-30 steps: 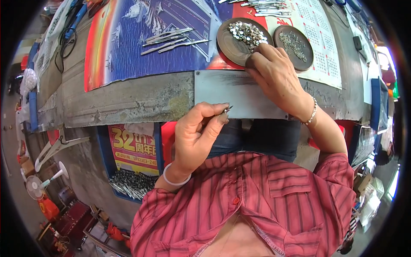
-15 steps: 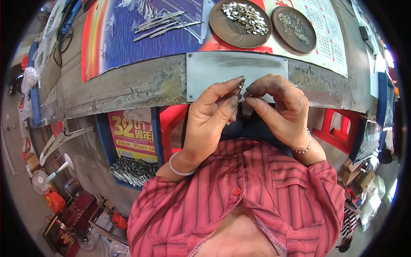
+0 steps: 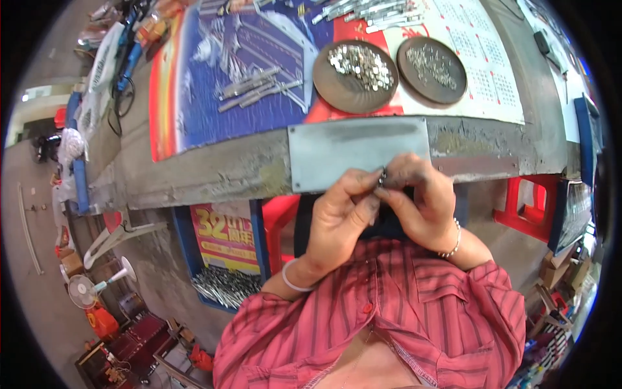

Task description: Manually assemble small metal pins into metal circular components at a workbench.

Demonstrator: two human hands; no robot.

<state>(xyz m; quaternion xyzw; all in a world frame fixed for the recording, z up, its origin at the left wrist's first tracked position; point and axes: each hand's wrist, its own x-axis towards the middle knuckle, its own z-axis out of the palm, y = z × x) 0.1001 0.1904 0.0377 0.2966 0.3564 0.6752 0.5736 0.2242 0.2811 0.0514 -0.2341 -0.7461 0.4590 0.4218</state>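
Note:
My left hand (image 3: 343, 223) pinches a small shiny metal part (image 3: 382, 176) between thumb and fingers. Its exact kind is too small and blurred to tell. Against it my right hand (image 3: 424, 204) has its thumb and fingertips closed; whatever lies between them is hidden. Both hands meet in front of a pale metal plate (image 3: 356, 152) fixed at the bench's near edge. Beyond the plate stand two round brown dishes: the left dish (image 3: 334, 97) holds small shiny discs (image 3: 363, 65), the right dish (image 3: 453, 94) small thin metal pieces (image 3: 431, 67).
Slim metal tools (image 3: 256, 91) lie on a blue printed sheet (image 3: 194, 120), with more metal strips (image 3: 372, 11) farther back. Below the bench's left part sits a blue-edged tray (image 3: 262, 233) with a heap of metal pieces (image 3: 227, 287). Red stools (image 3: 515, 211) stand under the bench.
The whole view has shifted, so the bench sits lower and more of its far side shows. My right fingertips have closed in on the metal part in my left hand.

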